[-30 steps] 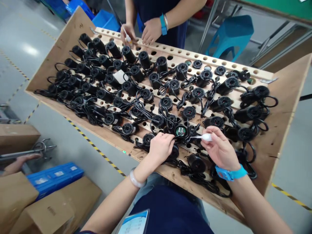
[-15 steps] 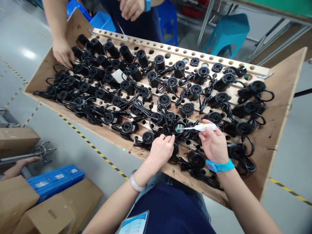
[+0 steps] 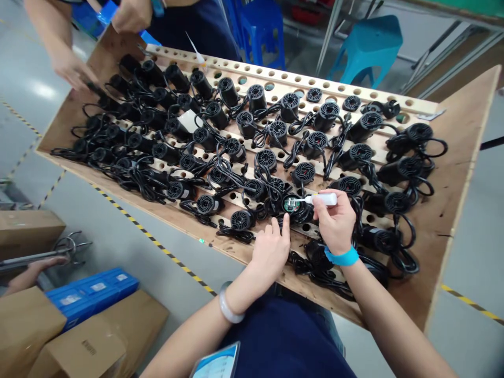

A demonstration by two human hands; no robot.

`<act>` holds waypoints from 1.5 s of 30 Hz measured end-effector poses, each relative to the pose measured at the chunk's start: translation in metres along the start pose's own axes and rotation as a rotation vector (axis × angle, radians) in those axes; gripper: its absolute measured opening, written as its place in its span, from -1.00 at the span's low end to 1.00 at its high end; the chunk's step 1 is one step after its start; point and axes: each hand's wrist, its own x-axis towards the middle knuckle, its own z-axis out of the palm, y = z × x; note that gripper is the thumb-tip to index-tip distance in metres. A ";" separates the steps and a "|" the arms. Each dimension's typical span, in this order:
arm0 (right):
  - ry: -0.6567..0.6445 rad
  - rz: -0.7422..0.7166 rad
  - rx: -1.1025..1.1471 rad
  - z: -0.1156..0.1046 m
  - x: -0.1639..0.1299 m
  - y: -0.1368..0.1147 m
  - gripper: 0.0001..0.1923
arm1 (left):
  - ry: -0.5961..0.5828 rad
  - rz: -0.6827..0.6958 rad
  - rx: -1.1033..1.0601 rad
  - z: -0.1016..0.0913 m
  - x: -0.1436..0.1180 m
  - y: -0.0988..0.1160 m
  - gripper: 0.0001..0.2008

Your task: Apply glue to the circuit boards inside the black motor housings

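Observation:
My right hand (image 3: 335,219) grips a small white applicator tube (image 3: 323,199), its thin tip pointing left into an open black round unit (image 3: 292,203) with a green board inside. My left hand (image 3: 272,248) rests just below that unit, fingers extended and touching the cables beside it. Several black cylindrical units (image 3: 255,97) with grilled tops and black cords stand in a holed wooden rack (image 3: 460,136).
A co-worker stands across the rack; one hand (image 3: 69,65) reaches over the far left units, the other (image 3: 132,16) is raised. Blue stools (image 3: 366,44) stand behind. Cardboard boxes (image 3: 27,315) and a blue case (image 3: 92,291) lie on the floor at left.
My left hand has slid down from the open unit and spread its fingers. The tube in my right hand stayed at the unit. The co-worker's hand moved to the rack's far left corner.

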 end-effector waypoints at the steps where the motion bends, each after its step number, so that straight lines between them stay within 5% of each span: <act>1: 0.000 -0.021 -0.035 0.001 0.000 0.002 -0.73 | 0.003 -0.001 -0.002 0.001 0.000 0.000 -0.41; 31: 0.034 -0.291 -0.187 0.013 0.001 0.014 -0.78 | -0.005 0.041 0.086 0.003 0.002 0.000 -0.44; 45: 0.086 -0.213 -0.094 0.013 0.002 0.016 -0.81 | -0.002 0.045 0.110 0.004 0.002 0.000 -0.46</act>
